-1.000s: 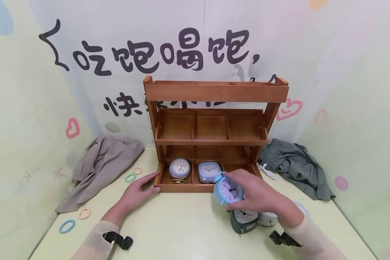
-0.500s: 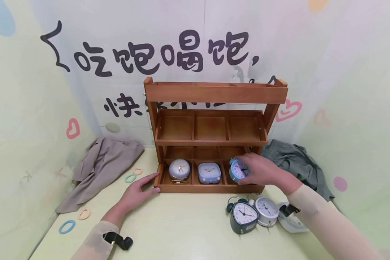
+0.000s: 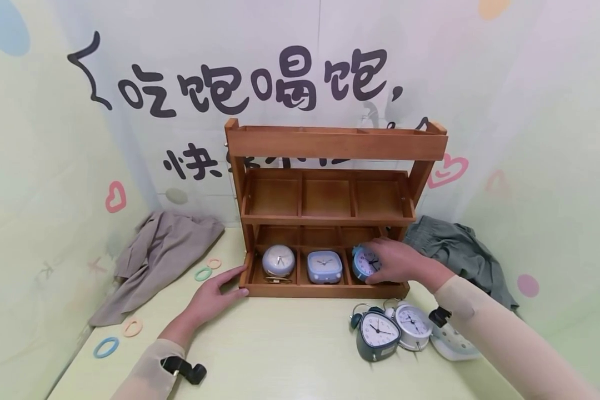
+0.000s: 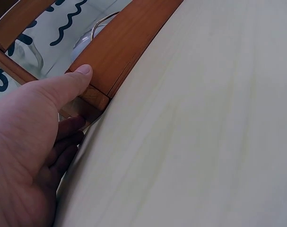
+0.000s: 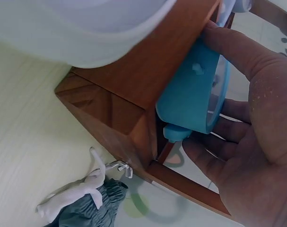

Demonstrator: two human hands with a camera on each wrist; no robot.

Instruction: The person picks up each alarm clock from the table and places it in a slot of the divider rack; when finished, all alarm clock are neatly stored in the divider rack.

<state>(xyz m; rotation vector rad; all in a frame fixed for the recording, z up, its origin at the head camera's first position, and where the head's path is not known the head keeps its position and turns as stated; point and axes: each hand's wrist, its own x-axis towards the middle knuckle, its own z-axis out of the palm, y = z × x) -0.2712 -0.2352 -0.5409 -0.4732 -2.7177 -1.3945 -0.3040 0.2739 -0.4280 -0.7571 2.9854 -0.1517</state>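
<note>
My right hand (image 3: pixel 397 260) holds a light blue alarm clock (image 3: pixel 364 263) in the right compartment of the wooden shelf's (image 3: pixel 325 290) bottom tier. The right wrist view shows the thumb and fingers round the clock (image 5: pixel 193 90), its base inside the wooden rail. In the left and middle compartments stand a round lavender clock (image 3: pixel 278 260) and a squarish periwinkle clock (image 3: pixel 325 266). My left hand (image 3: pixel 212 299) grips the shelf's front left corner. Its thumb lies over the front rail (image 4: pixel 119 54) in the left wrist view, the other fingers against the side.
A dark green alarm clock (image 3: pixel 378 333), a white twin-bell clock (image 3: pixel 413 326) and a white rounded clock (image 3: pixel 452 341) stand before the shelf, right. Grey-brown cloth (image 3: pixel 165 255) and dark green cloth (image 3: pixel 457 253) flank it. Several coloured rings (image 3: pixel 106 347) lie left.
My right hand has carried the light blue clock from above the dark green clock up and right into the right bottom compartment. My left hand stays at the shelf corner.
</note>
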